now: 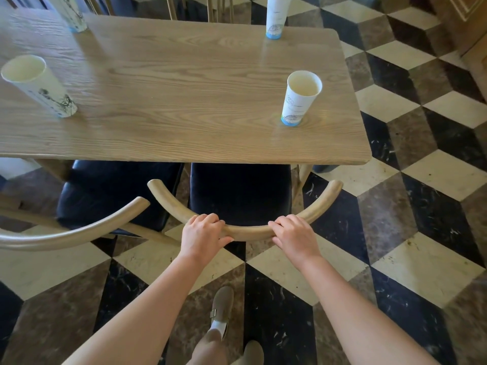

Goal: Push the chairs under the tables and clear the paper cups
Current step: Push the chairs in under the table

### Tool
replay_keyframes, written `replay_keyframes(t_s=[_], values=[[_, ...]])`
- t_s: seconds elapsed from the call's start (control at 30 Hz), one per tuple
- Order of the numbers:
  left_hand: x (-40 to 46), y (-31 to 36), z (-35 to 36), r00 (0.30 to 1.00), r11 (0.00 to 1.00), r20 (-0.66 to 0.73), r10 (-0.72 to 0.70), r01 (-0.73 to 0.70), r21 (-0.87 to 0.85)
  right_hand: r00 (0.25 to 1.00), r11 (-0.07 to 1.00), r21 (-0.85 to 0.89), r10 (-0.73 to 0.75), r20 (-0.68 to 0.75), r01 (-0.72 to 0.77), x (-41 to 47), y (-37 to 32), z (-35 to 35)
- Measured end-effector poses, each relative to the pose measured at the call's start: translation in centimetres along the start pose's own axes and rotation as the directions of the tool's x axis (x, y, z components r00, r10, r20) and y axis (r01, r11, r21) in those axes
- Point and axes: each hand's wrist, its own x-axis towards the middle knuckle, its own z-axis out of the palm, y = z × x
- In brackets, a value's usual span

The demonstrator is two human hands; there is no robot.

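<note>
A wooden chair (247, 229) with a curved backrest and a dark blue seat stands at the near edge of the wooden table (184, 101), its seat partly under the tabletop. My left hand (201, 233) and my right hand (295, 233) both grip the curved backrest. A second chair (79, 230) of the same kind stands to the left, angled and further out. Several white paper cups stand on the table: one near right (300, 98), one near left (39, 85), one far right (275, 17) and one far left (72, 14).
The floor (395, 233) is tiled in a black, brown and cream cube pattern. More chair backs (216, 6) show beyond the far edge of the table. My feet (221, 309) are on the floor just behind the chair.
</note>
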Motion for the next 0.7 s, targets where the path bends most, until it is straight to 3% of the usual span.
replay_keyframes(t_s=[0.3,0.43,0.7], values=[[-0.7,0.1,-0.7,0.995,0.995,0.104,-0.005,-0.005,0.096,0.981,0.996,-0.046,0.088,0.172,-0.081,0.2,-2.1,-0.8],[-0.5,0.2,-1.7,0.985,0.998,0.172,0.001,-0.013,0.064,0.963,0.993,-0.060,0.116,0.244,-0.104,0.1,-2.4,-1.6],[1.1,2.5,-5.0,0.995,0.995,0.000,0.103,-0.103,-0.014,0.977,0.977,-0.051,0.209,0.048,-0.206,-0.5,-1.8,-6.4]])
